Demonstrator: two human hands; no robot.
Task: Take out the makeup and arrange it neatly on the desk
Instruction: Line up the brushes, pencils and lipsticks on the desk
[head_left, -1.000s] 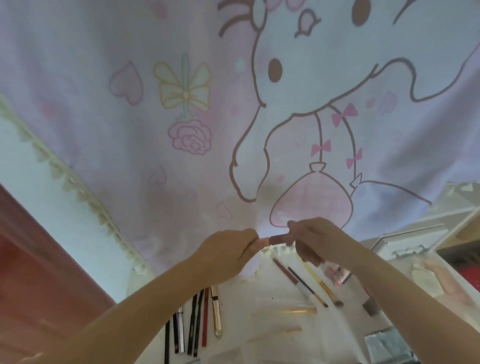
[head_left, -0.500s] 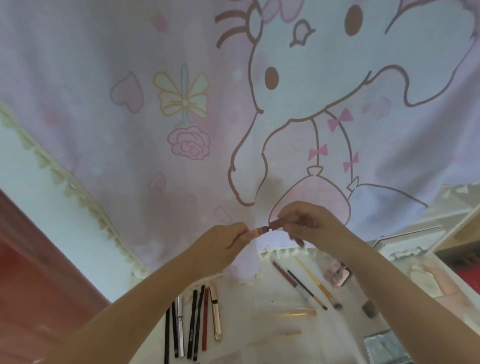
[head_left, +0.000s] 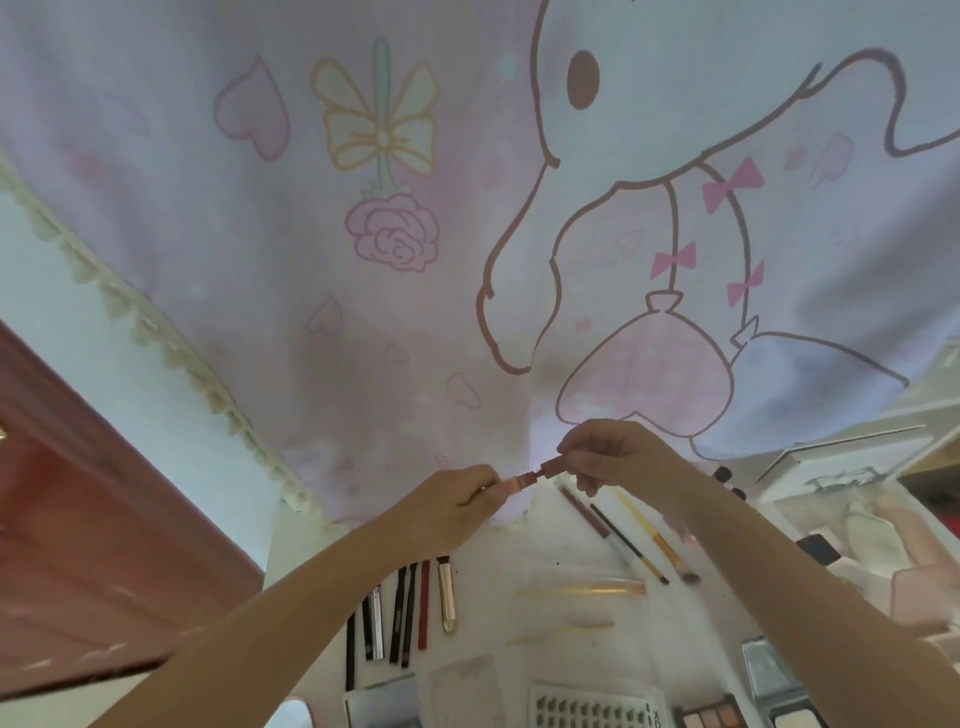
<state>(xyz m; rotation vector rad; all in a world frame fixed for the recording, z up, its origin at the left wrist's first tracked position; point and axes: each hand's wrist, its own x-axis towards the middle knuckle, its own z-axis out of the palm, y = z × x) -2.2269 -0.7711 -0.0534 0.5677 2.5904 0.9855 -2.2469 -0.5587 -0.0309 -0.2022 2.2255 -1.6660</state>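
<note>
Two hands part a small pink lip tube above a desk of laid-out makeup.

The left hand (head_left: 457, 499) pinches the tube's body (head_left: 511, 484) while the right hand (head_left: 613, 457) pinches its darker cap (head_left: 553, 466), the two pieces now drawn slightly apart where a second ago they met as one stick. Both are held in the air above the white desk (head_left: 493, 623). Below lie a row of pencils (head_left: 400, 613), a gold tube (head_left: 447, 597), brushes (head_left: 634, 540) and palettes (head_left: 711, 717); no container's contents can be made out.
</note>
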